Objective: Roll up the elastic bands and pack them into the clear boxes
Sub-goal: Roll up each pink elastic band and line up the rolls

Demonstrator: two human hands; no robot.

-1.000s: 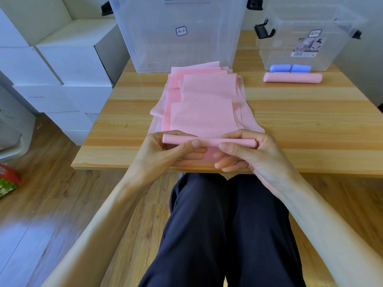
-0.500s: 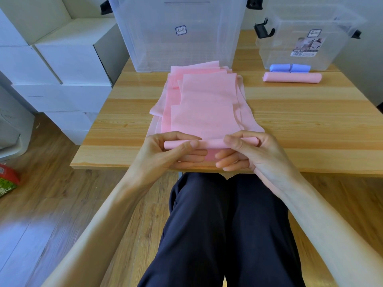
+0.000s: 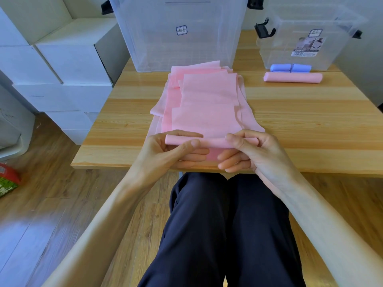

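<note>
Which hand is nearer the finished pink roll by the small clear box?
Right. The right hand is closer to the finished pink roll, which lies beyond it; the left hand is farther left.

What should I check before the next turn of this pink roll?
1. Both hands on the roll: left hand and right hand pinch the pink roll: ok.
2. Roll even end to end: looks straight: ok.
3. Unrolled band lying flat ahead: layers overlap, skewed: not ok.
4. Path on table free: ok.
5. Roll tightness: cannot tell.
6. Clear boxes open for packing: large box, small box; tops out of view: cannot tell.
</note>
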